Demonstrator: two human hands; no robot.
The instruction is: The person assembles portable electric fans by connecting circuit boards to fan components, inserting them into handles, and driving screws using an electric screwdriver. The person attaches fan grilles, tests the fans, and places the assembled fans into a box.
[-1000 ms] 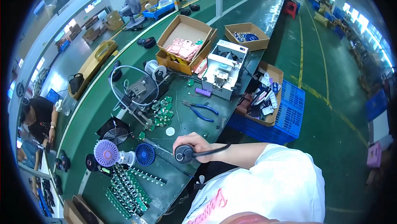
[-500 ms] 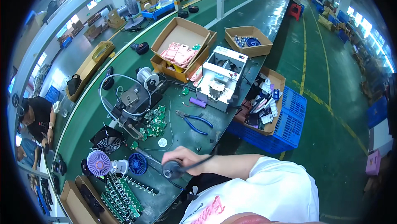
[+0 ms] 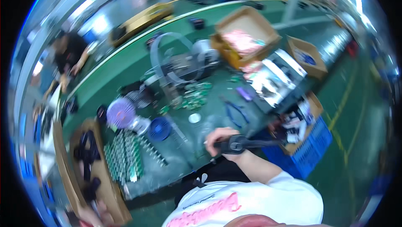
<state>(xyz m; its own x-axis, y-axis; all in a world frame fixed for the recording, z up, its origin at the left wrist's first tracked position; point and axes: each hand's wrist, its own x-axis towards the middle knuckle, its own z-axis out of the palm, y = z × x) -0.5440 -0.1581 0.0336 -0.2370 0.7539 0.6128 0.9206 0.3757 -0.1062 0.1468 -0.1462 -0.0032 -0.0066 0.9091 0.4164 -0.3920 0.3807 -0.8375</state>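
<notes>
My right hand point(image 3: 218, 139) is closed around a black corded electric screwdriver point(image 3: 235, 144) at the table's front edge. Its thick cord trails off to the right. A blurred hand point(image 3: 93, 215) shows at the lower left, by the near end of a long cardboard box point(image 3: 109, 193) with dark parts inside. Its arm is cut off, so I cannot tell if it is my left hand, and its fingers are smeared. Left of the screwdriver stand a purple round fan point(image 3: 121, 113) and a blue fan grille point(image 3: 160, 128), with rows of green circuit boards point(image 3: 125, 155) in front.
Blue-handled pliers point(image 3: 236, 114), a purple cylinder point(image 3: 244, 94) and loose green boards point(image 3: 194, 95) lie on the table point(image 3: 184, 155). Behind are a wire-spool rig point(image 3: 182, 65), a white machine point(image 3: 278, 78) and a box of pink parts point(image 3: 224, 55). A blue crate point(image 3: 312, 151) stands right. A person point(image 3: 69, 53) works far left.
My view has swung left and blurred, so the table appears shifted right. My right hand still grips the screwdriver, now with its cord to the right. A hand has come in at lower left.
</notes>
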